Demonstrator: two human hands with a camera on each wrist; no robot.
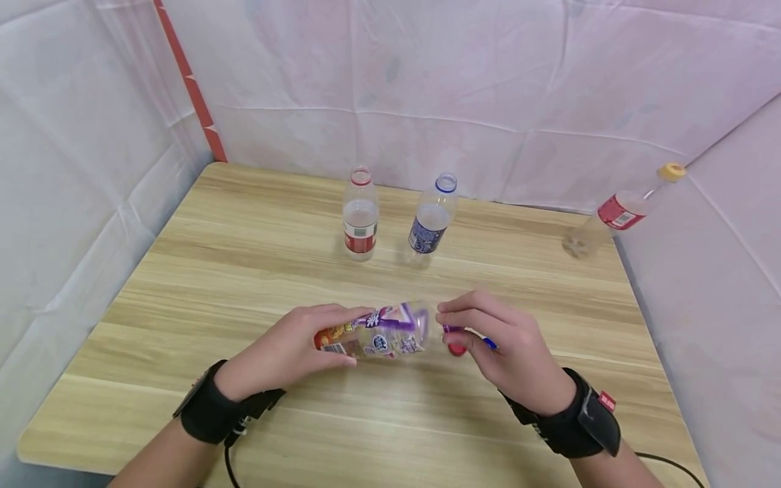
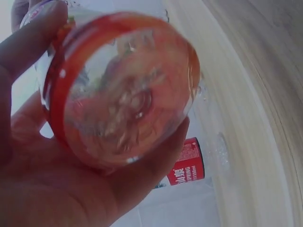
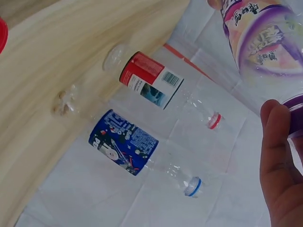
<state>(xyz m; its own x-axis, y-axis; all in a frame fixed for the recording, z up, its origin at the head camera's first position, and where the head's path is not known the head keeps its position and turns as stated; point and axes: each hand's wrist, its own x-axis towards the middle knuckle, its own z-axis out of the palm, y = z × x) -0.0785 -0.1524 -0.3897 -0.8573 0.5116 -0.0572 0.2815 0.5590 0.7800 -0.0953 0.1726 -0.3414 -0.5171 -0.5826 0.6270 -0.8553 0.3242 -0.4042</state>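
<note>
Left hand curled round the purple-label bottle near its base, fingers and thumb spread to the bottle's width; bottle lies sideways in the grip at the middle of the table, neck toward right hand. Right hand nearly closed, fingertips pinching purple cap right by the bottle mouth; can't tell if cap and mouth touch. Red cap and blue cap sit under/beside right hand, both partly hidden by it. Behind, 2 bottles stand upright near the back edge: red-and-white-label bottle with red neck ring on the left, blue-label bottle with blue neck ring just beside it. 1 yellow-capped bottle, red label, well apart at the back right corner. Black band on the right wrist
</note>
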